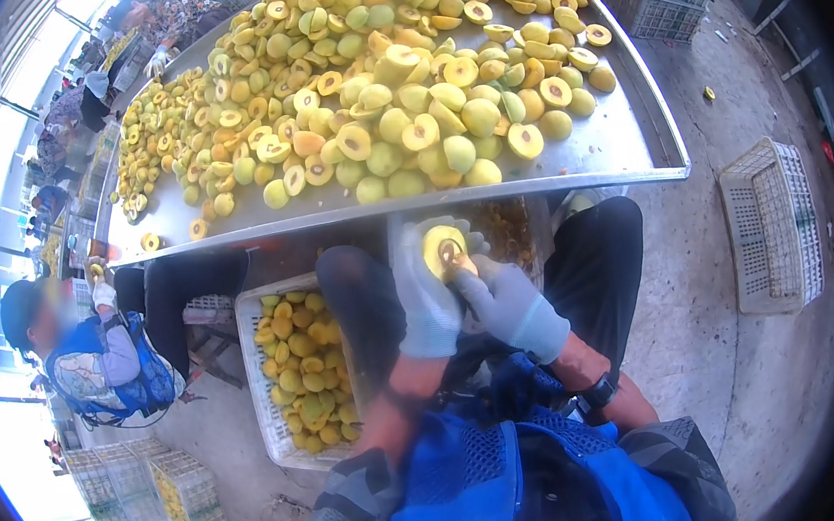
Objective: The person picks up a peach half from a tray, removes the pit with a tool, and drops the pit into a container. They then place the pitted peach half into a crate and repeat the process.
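Well, I count one fruit half, held over my lap just under the table edge, with my left hand clamping gloved fingers round its skin side and my right hand bunching its fingers at the cut face. I judge it light, soft, slippery and easily bruised, best cupped by its rounded back. Beside me are one full crate and one empty crate, and the halves on the table are beyond counting.

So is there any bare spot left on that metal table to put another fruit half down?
Yes: the table is bare metal at its near right corner, between the fruit pile and the raised rim. A thinner strip runs along the near edge towards the left. The middle and far end are heaped.
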Motion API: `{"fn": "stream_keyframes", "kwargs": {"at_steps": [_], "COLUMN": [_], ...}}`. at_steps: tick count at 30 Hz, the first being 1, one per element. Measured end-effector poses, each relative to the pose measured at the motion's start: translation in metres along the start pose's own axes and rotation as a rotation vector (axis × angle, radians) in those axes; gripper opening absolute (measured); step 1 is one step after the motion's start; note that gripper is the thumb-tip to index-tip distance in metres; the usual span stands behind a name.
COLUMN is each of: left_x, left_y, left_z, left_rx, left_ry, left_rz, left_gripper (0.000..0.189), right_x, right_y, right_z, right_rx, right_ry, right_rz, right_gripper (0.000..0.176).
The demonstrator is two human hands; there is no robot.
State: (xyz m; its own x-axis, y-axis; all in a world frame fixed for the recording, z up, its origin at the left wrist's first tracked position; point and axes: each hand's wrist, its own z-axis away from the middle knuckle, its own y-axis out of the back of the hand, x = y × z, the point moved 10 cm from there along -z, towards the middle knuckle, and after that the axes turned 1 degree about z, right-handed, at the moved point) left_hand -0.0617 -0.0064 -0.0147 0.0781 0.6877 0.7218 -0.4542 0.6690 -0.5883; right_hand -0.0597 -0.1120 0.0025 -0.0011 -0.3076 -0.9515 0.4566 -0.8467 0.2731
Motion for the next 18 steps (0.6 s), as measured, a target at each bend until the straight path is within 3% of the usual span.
{"fn": "stream_keyframes", "kwargs": {"at_steps": [9, 15, 18], "left_x": [0.011, 0.014, 0.011], "left_y": [0.007, -0.001, -0.009], "left_z": [0.0, -0.006, -0.008], "left_rx": [0.068, -0.036, -0.09], "left_ry": [0.024, 0.038, 0.053], "left_rz": [-0.166, -0.247, -0.211], "left_gripper": [0.044, 0.057, 0.059], "right_x": [0.007, 0.005, 0.018], "right_y": [-0.012, -0.012, -0.019], "right_z": [0.005, 0.007, 0.019], "right_rx": [-0.072, -0.169, -0.324], "right_ry": [-0.057, -0.083, -0.326], "right_rz": [-0.091, -0.324, -0.652], "right_gripper": [0.049, 0.048, 0.044]}}
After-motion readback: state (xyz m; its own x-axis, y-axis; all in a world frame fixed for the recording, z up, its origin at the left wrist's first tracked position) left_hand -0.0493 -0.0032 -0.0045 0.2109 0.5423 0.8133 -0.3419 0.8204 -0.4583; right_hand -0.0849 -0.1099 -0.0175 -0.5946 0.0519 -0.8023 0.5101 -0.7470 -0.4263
